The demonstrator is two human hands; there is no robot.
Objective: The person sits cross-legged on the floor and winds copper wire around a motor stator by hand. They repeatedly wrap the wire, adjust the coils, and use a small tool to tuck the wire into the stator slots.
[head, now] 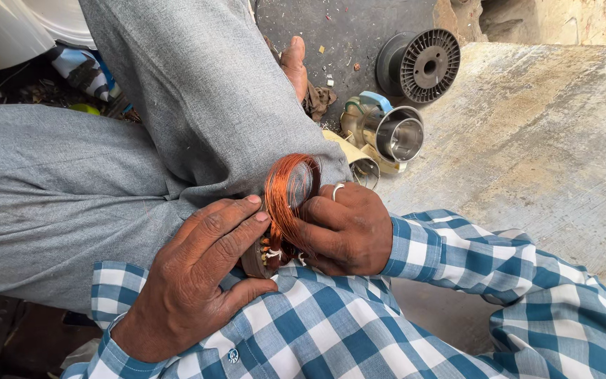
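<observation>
A coil of copper wire stands on edge against my grey-trousered knee, with a dark flat former at its lower end. My left hand presses on the coil's left side, fingertips laid on the wire and palm against the former. From the right, my right hand, which wears a ring, grips the coil with its fingers curled around the windings. Both arms wear blue and white checked sleeves. The lower part of the coil is hidden between the hands.
A black plastic spool lies on the dark floor at the top. A shiny metal cylinder and tape rolls sit beside my bare foot. A rough concrete slab fills the right side.
</observation>
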